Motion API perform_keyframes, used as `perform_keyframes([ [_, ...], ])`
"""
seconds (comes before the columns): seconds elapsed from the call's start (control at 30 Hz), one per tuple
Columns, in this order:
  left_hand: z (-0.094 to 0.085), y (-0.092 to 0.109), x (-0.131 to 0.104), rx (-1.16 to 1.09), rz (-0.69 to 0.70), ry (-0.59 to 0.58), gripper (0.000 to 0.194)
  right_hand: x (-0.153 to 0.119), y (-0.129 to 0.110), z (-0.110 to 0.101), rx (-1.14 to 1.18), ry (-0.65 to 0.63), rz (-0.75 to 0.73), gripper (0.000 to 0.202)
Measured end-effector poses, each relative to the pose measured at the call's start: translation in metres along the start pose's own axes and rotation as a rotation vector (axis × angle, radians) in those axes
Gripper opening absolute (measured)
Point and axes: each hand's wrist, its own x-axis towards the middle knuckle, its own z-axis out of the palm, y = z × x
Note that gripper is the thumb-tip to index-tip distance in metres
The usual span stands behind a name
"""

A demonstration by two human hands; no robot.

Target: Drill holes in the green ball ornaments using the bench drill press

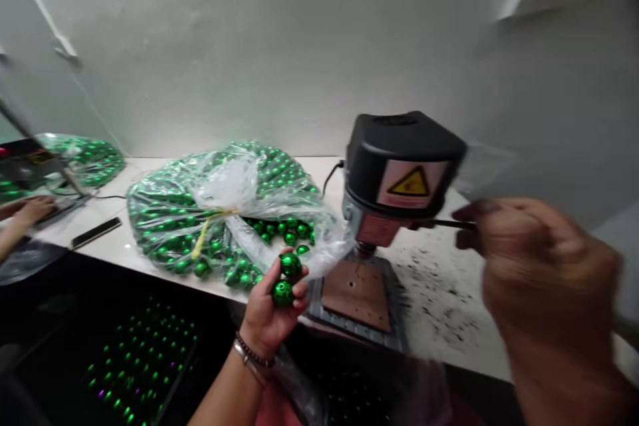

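In our left hand [272, 313] we hold two shiny green balls [283, 293], beside the machine [399, 160] on the bench [486, 346]; our right hand [542, 259] pinches the thin lever [443, 222]. The balls seem light, slippery, perhaps fragile: best held gently around their sides.

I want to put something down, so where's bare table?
A small patch of white table shows between the big bag of green balls and the flat black thing. Right of the black machine, it's crowded with dark crumbs.
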Motion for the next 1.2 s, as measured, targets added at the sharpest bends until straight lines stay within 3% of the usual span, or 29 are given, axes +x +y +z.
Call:
perform_keyframes([
  [0.13, -0.003, -0.017, 0.001, 0.052, -0.023, 0.009, 0.042, 0.003, -0.007, -0.004, 0.007, 0.001, 0.083, 0.025],
  [0.37, -0.003, -0.032, 0.0, 0.442, 0.067, 0.041, 0.038, 0.001, -0.013, -0.002, 0.062, -0.014, 0.07, 0.027],
  [0.6, 0.003, -0.034, 0.0, 0.201, -0.13, 0.161, 0.041, 0.001, -0.012, -0.001, 0.112, -0.024, 0.043, 0.028],
  [0.77, 0.005, -0.04, 0.003, 0.25, -0.156, 0.194, 0.041, 0.0, -0.014, -0.003, 0.149, -0.023, 0.01, 0.026],
  [0.9, 0.005, -0.041, 0.006, 0.353, -0.147, 0.215, 0.028, 0.0, -0.014, -0.005, 0.168, -0.019, -0.019, 0.025],
  [1.07, 0.008, -0.035, 0.011, 0.699, -0.127, 0.127, 0.029, 0.001, -0.014, -0.004, 0.192, -0.016, -0.012, 0.024],
  [1.2, 0.013, -0.028, 0.027, 1.266, 0.054, 0.101, 0.039, 0.003, -0.013, -0.003, 0.19, -0.022, -0.029, 0.025],
])
